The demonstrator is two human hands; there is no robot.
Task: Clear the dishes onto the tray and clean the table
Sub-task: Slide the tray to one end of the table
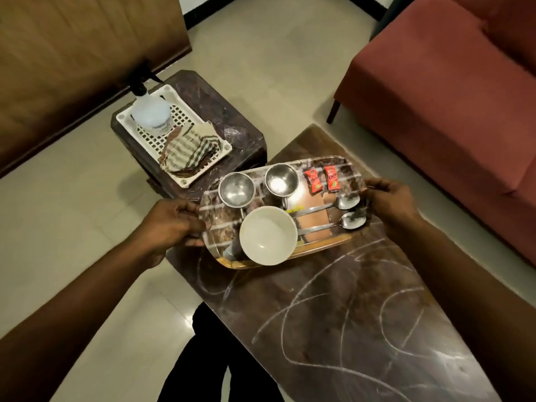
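Hands are both on the tray (319,250) here, one per short end. Left hand (171,224) has its grip wrapped tight around the left rim, thumb on top; right hand (390,200) is clamped the same way on the right rim. Can't really tell whether the tray is sitting on the desk (362,329) or held just above it, but it's over the far end of the desk, with its left edge poking out past the desk's side.

Everything's loaded on the tray: white bowl (268,235) at the near left, two steel cups up top, left cup (236,189) and right cup (280,179) side by side, and both look empty. Two spoons, far spoon (346,201) and near spoon (352,220), lie across the right side with their heads pointing right. Two red sachets (322,179) sit at the far right corner, just beside the right cup.

Desk top is dark brown with pale scribbly streaks all over the near part. Off to the left is a smaller stool (220,111) with a white basket (127,111) on it, holding a spray bottle (150,110) and a striped cloth (191,150). Red sofa (449,97) is on the right.
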